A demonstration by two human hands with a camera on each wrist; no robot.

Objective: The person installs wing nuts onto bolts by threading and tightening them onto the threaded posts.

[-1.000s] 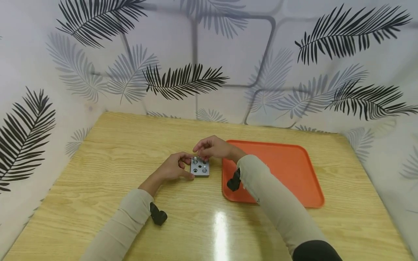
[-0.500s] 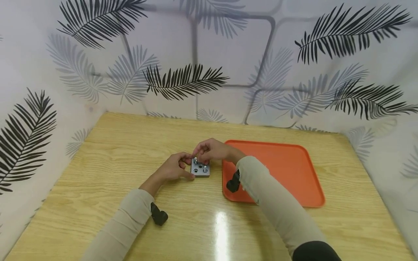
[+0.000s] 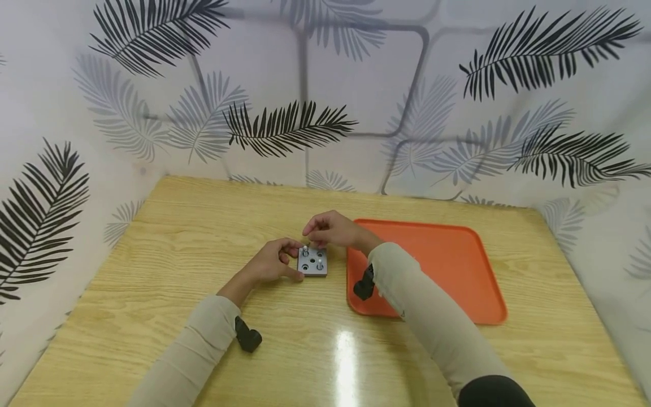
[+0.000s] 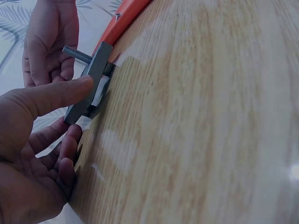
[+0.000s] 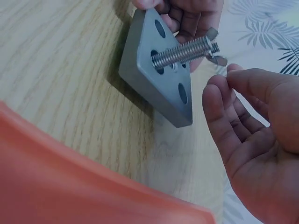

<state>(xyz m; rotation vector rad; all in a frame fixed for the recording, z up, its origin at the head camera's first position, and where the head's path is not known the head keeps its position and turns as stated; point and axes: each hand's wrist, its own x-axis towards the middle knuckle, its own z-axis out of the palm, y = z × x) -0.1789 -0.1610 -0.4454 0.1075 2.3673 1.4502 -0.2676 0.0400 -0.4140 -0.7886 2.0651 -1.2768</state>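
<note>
A square grey metal plate point(image 3: 312, 273) with holes sits raised off the table, bolt heads beneath it in the left wrist view. My left hand point(image 3: 272, 261) grips its left edge, thumb point(image 4: 70, 93) on one side and fingers on the other. Two bolts stand up through holes at opposite corners. The nearer bolt point(image 5: 180, 53) in the right wrist view has bare threads; behind it, a wing nut point(image 5: 218, 60) sits near the top of the other. Just beside that wing nut is my right hand point(image 3: 335, 230), thumb and fingertips bent loosely with nothing visible between them.
An orange tray point(image 3: 478, 277) lies right of the plate, under the right forearm. The wooden table point(image 3: 285, 362) ends at a leaf-patterned cloth point(image 3: 351, 102) behind. Both wrists wear a small black device point(image 3: 247, 336).
My right hand dips over the plate's far bolt, then lifts back away from it, uncovering the far right hole. The left hand and plate stay nearly in place.
</note>
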